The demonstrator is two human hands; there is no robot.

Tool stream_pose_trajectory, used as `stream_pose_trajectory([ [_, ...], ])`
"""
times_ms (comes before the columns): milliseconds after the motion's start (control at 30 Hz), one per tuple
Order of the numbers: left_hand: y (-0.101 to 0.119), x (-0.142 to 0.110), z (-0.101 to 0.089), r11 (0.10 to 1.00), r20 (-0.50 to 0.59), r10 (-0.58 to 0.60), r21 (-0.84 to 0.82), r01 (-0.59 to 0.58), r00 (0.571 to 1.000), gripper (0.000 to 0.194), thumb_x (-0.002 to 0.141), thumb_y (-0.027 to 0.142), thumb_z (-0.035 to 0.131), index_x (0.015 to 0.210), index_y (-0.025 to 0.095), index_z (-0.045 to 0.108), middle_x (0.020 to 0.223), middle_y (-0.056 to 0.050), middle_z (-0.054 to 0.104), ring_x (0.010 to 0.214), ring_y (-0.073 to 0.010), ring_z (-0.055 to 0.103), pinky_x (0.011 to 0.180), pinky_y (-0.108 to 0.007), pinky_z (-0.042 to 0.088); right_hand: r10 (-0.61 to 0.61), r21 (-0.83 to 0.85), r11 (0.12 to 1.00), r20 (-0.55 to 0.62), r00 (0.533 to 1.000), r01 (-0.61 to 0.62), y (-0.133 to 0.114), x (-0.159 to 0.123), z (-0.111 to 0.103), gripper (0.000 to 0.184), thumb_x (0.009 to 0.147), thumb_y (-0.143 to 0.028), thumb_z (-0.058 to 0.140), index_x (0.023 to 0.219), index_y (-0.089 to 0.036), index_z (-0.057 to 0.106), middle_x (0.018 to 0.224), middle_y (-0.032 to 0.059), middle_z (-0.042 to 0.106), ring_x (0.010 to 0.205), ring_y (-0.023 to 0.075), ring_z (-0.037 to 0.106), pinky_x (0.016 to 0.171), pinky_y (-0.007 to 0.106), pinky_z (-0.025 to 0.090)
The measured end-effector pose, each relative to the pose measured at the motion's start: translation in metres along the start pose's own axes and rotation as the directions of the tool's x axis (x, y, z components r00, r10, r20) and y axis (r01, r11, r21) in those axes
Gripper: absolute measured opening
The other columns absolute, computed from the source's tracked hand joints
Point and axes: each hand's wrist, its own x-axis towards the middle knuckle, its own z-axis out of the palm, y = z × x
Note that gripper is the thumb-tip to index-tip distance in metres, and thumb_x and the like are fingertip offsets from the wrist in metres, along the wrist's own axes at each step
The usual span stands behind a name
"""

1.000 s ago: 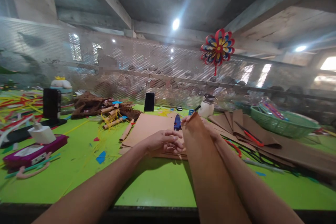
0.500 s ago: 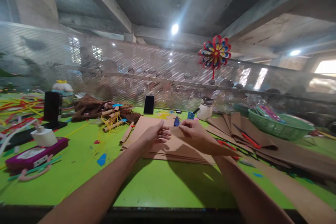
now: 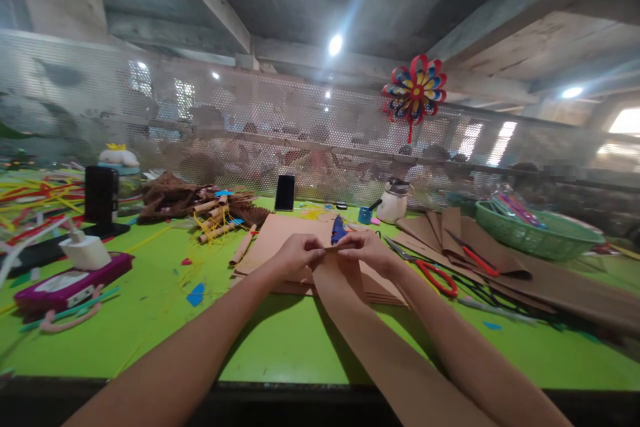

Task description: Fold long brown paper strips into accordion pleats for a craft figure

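A long strip of brown kraft paper [image 3: 360, 320] runs from my fingers down past the table's front edge. Its far end is pinched between the fingertips of my left hand [image 3: 299, 255] and my right hand [image 3: 367, 252], which nearly meet. Under both hands lies a stack of brown paper sheets [image 3: 273, 237] on the green table. Just beyond the fingertips is a small dark blue object [image 3: 339, 230] whose kind I cannot make out. Red-handled scissors [image 3: 436, 277] rest to the right of my right hand.
Left are a purple power strip [image 3: 75, 283], a phone on a stand [image 3: 100, 197] and paper rolls with yellow string [image 3: 215, 217]. Behind stand a phone [image 3: 285, 193], a blue pot [image 3: 365, 215] and a white jug [image 3: 393, 203]. Brown paper [image 3: 545, 280] and a green basket [image 3: 545, 240] lie right.
My left hand, formerly open and apart, has closed on the paper strip's end beside my right hand. The strip has swung from the right to between my forearms, uncovering the scissors.
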Motion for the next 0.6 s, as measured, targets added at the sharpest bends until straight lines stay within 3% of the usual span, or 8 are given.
stream_pose_trajectory([
  [233, -0.0026, 0.0014, -0.0001, 0.923, -0.069, 0.245, 0.323, -0.211, 0.967, 0.013, 0.072, 0.020, 0.053, 0.073, 0.014, 0.064, 0.066, 0.000, 0.061, 0.065, -0.0124, 0.054, 0.063, -0.021, 0.040, 0.132, 0.377, 0.918, -0.003, 0.991, -0.121, 0.0097, -0.0046, -0.0035, 0.023, 0.051, -0.022, 0.075, 0.072, -0.014, 0.069, 0.063, 0.0001, 0.061, 0.058, 0.0099, 0.052, 0.058, 0.024, 0.040],
  [400, -0.0037, 0.0027, -0.0017, 0.923, -0.080, 0.276, 0.299, -0.241, 0.958, 0.015, 0.072, 0.016, 0.051, 0.078, 0.014, 0.065, 0.068, -0.001, 0.062, 0.065, -0.0121, 0.054, 0.062, -0.021, 0.041, 0.173, 0.475, 0.867, -0.006, 0.985, -0.149, 0.0083, -0.0047, -0.0024, 0.022, 0.052, -0.021, 0.074, 0.073, -0.014, 0.069, 0.052, -0.0026, 0.055, 0.045, 0.0053, 0.042, 0.044, 0.020, 0.031],
  [600, -0.0019, 0.0026, -0.0021, 0.950, -0.117, 0.274, 0.187, -0.249, 0.955, 0.018, 0.071, 0.019, 0.052, 0.084, 0.014, 0.064, 0.078, -0.004, 0.064, 0.072, -0.0142, 0.056, 0.068, -0.024, 0.043, 0.182, 0.504, 0.856, -0.085, 0.980, -0.115, 0.0017, -0.0067, -0.0023, 0.019, 0.050, -0.017, 0.074, 0.069, -0.016, 0.070, 0.058, -0.0008, 0.059, 0.052, 0.0067, 0.047, 0.048, 0.020, 0.034],
])
